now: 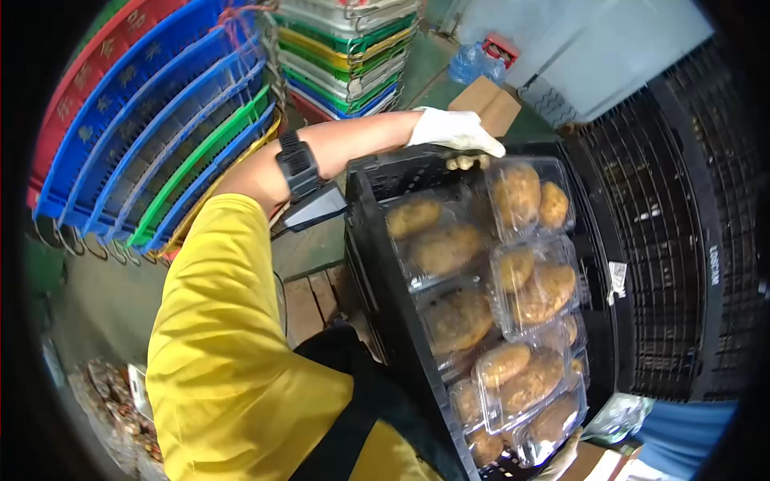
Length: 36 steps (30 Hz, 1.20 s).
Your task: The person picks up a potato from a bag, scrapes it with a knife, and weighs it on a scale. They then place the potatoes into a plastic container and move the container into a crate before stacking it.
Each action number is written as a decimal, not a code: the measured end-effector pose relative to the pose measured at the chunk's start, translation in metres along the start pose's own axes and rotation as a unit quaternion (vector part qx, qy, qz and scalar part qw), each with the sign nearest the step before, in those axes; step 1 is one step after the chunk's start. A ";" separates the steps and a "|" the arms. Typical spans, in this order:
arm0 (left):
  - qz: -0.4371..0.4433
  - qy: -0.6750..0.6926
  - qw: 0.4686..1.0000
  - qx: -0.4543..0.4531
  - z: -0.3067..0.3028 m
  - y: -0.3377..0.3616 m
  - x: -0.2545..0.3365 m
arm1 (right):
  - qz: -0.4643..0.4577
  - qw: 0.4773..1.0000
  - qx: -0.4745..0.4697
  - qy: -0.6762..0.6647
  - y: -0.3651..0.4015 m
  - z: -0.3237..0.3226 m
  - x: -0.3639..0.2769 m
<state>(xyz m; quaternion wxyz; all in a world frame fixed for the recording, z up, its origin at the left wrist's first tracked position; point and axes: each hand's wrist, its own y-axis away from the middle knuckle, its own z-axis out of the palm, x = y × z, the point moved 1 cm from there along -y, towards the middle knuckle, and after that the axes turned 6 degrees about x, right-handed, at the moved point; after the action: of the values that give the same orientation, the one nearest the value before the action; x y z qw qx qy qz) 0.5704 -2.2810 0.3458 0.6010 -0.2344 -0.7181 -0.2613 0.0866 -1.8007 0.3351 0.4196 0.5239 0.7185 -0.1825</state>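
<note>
A black plastic crate holds several clear plastic boxes of potatoes, some stacked on others. At the crate's far end, my left hand in a white glove is closed over the rim, its fingertips showing inside the wall. My right hand, also gloved, is at the near end of the crate and mostly hidden by it; the visible part wraps the edge. One potato box lies tilted across those below it.
Stacked blue, green and red crates stand at the left, with another coloured stack behind. Black crates rise close on the right. A cardboard box and water bottles lie beyond. A filled bag sits at lower left.
</note>
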 end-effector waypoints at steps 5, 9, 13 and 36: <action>-0.062 -0.050 0.996 0.047 0.008 -0.002 0.007 | 0.009 0.998 0.056 -0.024 0.040 0.019 -0.041; -0.018 -0.138 0.985 0.099 0.021 0.010 0.031 | 0.056 0.990 0.014 -0.129 0.063 0.020 -0.053; 0.058 -0.345 0.925 0.150 -0.011 0.003 0.027 | 0.054 0.973 -0.009 -0.224 0.076 0.019 -0.061; 0.443 -0.339 0.798 -0.229 0.556 0.114 0.179 | 0.150 0.887 0.105 -0.424 0.211 -0.183 0.337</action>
<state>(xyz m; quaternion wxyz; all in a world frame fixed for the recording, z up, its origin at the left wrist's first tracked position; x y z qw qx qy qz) 0.2027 -1.8259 0.4547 0.2983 -0.7313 -0.6128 -0.0273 0.1690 -1.3891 0.2110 0.6490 0.5391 0.3619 -0.3967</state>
